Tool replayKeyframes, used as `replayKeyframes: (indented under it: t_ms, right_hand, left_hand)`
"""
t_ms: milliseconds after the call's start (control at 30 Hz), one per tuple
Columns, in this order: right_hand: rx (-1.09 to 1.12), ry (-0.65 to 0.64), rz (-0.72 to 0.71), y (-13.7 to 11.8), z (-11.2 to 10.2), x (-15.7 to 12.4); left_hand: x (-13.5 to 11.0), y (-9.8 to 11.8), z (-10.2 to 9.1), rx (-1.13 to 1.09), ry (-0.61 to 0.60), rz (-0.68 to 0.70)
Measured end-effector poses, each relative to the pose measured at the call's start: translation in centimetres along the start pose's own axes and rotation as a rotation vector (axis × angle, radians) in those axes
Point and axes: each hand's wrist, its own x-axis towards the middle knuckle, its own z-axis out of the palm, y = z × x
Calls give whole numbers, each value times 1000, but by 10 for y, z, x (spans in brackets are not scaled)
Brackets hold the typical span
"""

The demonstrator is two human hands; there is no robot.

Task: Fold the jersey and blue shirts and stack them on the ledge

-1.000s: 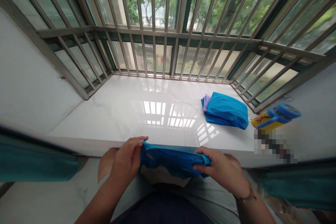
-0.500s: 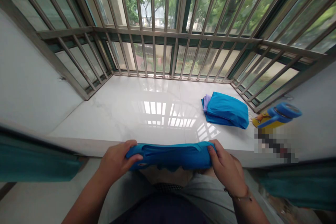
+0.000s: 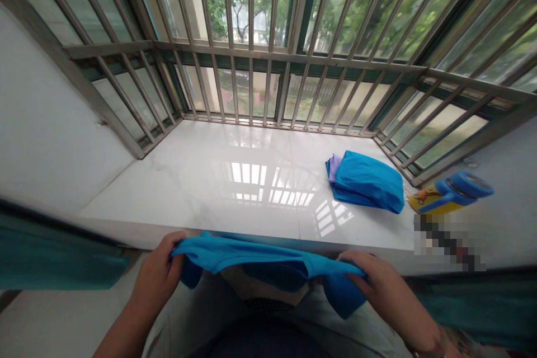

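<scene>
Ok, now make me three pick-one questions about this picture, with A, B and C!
1. Where is the folded blue bundle? A: on the white sill. B: on the floor. C: hanging on the window bars.
2. What colour is the cloth between the hands? A: red. B: blue. C: yellow.
3. How is that cloth now? A: lying flat on the sill. B: stretched between the left hand and right hand. C: folded into a bundle.

1 A: it lies on the sill, beside the yellow-and-blue container.
2 B: the cloth looks bright blue.
3 B: both hands hold it up.
</scene>
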Motion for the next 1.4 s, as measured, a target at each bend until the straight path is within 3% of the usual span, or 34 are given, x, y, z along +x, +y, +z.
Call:
replayKeyframes:
  t_ms: [67, 200, 267, 333, 400, 433, 533, 600, 667, 767, 867, 933, 1033, 1100, 1233, 1333, 1400]
  right_hand:
    - [65, 7, 6, 9, -11, -2]
    - [137, -39, -24, 15, -54, 9]
    - [123, -59, -70, 11, -82, 34]
    - [57, -21, -117, 3, -109, 78]
    - [-71, -18, -153, -11, -134, 139]
    - [-153, 47, -151, -19, -144, 174]
    - [-359, 381, -78, -44, -168, 276]
    - [-404, 561, -43, -59, -176, 324]
    - [-370, 729, -49, -72, -174, 347]
    - [-281, 776, -205, -79, -142, 338]
    - [-280, 506, -339, -62, -75, 299]
    - [-321, 277, -275, -38, -21, 269]
    - [-382, -8, -71, 8, 49, 230]
    - [-405, -55, 2, 36, 80, 212]
    - [-401, 104, 87, 62, 106, 188]
    - [-386, 124, 106, 57, 109, 176]
    - [-365, 129, 87, 49, 110, 168]
  left_hand:
    - [-2, -1, -23, -14, 9, 36]
    - [22, 2, -83, -131, -303, 114]
    - [57, 4, -106, -140, -442, 83]
    - [112, 8, -114, -76, -545, 56]
    - [183, 17, -105, 58, -556, 91]
    - [221, 25, -95, 155, -535, 84]
    - [324, 53, -63, 347, -254, 65]
    - [368, 70, -45, 356, -132, 61]
    - [384, 78, -32, 338, -67, 72]
    - [360, 72, -3, 263, -43, 166]
    - [296, 48, 48, 99, -180, 317]
    - [245, 31, 91, 46, -310, 309]
    - [180, 10, 146, 29, -464, 227]
    - [156, 3, 169, 44, -493, 186]
    - [150, 7, 185, 76, -414, 144]
    - [165, 27, 191, 101, -327, 125]
    - [173, 42, 195, 144, -331, 96]
